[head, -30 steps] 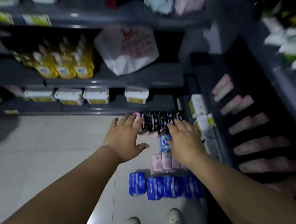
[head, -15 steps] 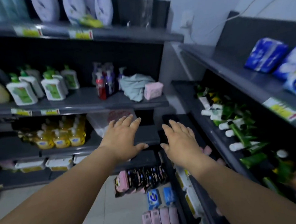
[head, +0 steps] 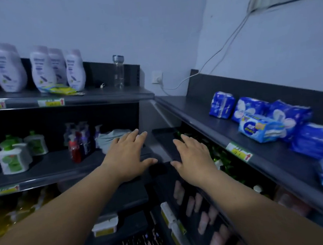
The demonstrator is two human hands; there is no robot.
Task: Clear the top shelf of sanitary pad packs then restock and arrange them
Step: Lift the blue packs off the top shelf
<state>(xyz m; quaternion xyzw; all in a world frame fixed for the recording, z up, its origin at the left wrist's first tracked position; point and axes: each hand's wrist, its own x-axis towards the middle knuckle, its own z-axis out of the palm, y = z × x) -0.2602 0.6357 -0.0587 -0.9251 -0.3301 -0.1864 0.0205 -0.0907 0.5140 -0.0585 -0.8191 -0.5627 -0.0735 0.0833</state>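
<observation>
1. The left hand point(head: 127, 155) hangs palm down in front of the corner where two shelf units meet. Its fingers point(head: 134, 136) are straight and spread, released, grasping nothing.
2. The right hand point(head: 192, 158) is just beside it, not touching it, also palm down. Its fingers point(head: 185, 140) are straight and released, and it carries nothing.
3. The sanitary pad packs point(head: 282, 117) lie on the top shelf point(head: 190, 108) of the right-hand unit, above and to the right of the right hand and well apart from both hands.
4. Nearest the corner, a dark blue pack point(head: 221, 104) stands on end. More dark blue packs follow it toward the right edge of the view.
5. A light blue pack point(head: 258, 128) lies in front of that row, closer to the shelf's front edge.
6. A yellow price label point(head: 239, 152) sits on the front edge of the top shelf, below the light blue pack.
7. On the left-hand unit, white bottles point(head: 42, 68) and a clear bottle point(head: 119, 71) stand on the uppermost shelf.
8. One shelf lower stand green-capped bottles point(head: 12, 157) and a small red bottle point(head: 75, 149). A pale cloth point(head: 110, 139) lies beside them, behind the left hand.
9. A wall socket point(head: 157, 77) in the corner has a white cable point(head: 226, 43) running up the wall.
10. Pink packs point(head: 198, 202) lie on a lower right-hand shelf, under the right forearm.
</observation>
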